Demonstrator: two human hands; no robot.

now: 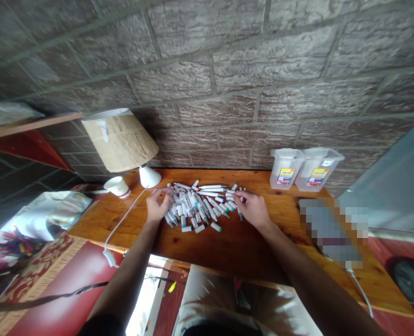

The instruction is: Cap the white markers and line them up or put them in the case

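A heap of white markers (193,205) lies on the wooden table, several with coloured ends and some separate short caps among them. At the heap's left edge is my left hand (156,205), its thumb and fingers curved and apart, touching or nearly touching the markers there. My right hand (254,208) is at the right edge, thumb and forefinger a little apart beside short white caps (231,195). I see nothing clearly held in either hand. A few longer white markers (212,188) lie side by side at the back of the heap.
Two clear plastic bins (286,169) with labels stand at the back right. A lamp (121,140) with a paper shade and a paper cup (118,187) stand left. The lamp's cord (125,217) crosses the table (207,249). A blurred-out device (333,233) lies right. Behind is a brick wall.
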